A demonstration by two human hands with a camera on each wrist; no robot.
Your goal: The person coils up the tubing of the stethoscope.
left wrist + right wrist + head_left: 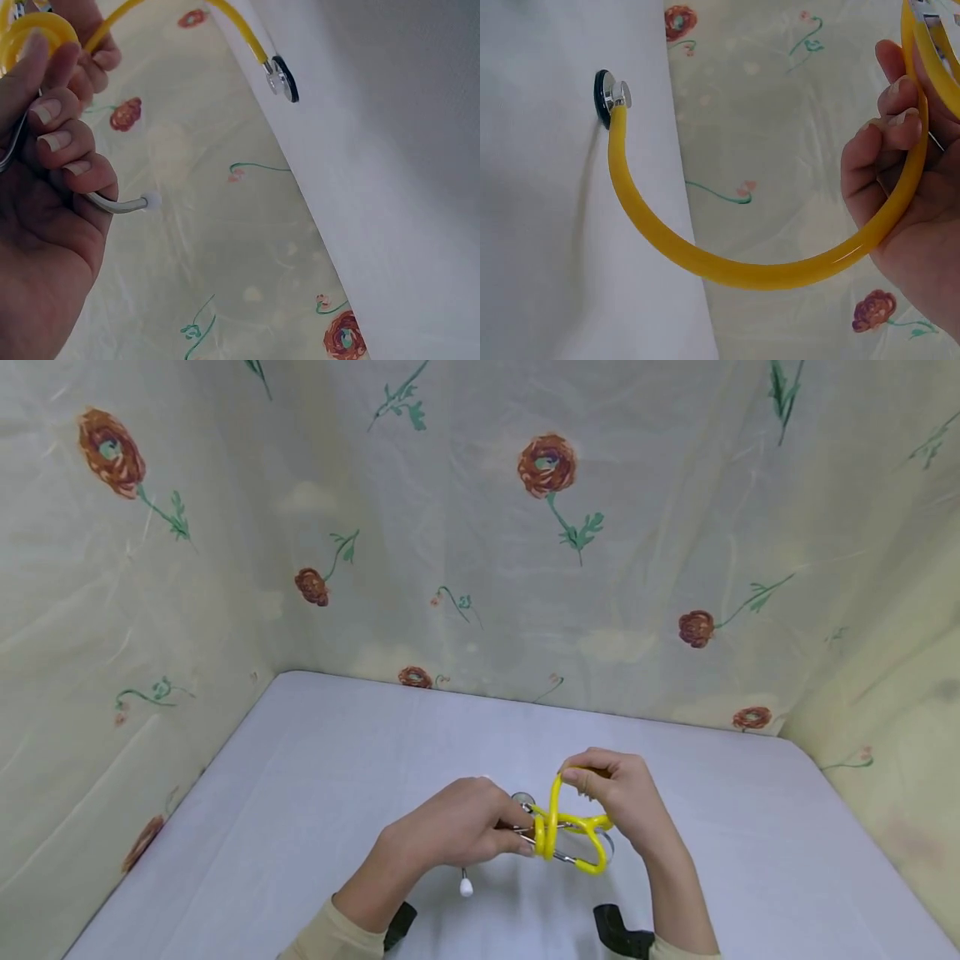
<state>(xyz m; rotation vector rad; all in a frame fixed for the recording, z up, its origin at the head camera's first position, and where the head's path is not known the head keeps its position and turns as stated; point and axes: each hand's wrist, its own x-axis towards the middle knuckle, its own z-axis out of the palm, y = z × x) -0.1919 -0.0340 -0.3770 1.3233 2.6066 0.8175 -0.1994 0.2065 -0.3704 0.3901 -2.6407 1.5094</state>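
Note:
A stethoscope with yellow tubing (552, 814) is held above the table between both hands. My left hand (463, 828) grips its metal ear tubes, with yellow tubing looped round them by the fingertips. One white ear tip (466, 887) sticks out below that hand; in the left wrist view the ear tip (152, 200) shows beyond the curled fingers. My right hand (626, 797) pinches a raised stretch of the tubing between thumb and fingers. From that hand the tube curves away to the round chest piece (617, 96), which hangs free in the right wrist view.
A white-covered table (360, 735) lies beneath the hands. Pale curtains (465, 527) with red flowers stand round its back and sides. A black wrist fitting (621, 933) shows at the right forearm, another black piece (400, 927) at the left.

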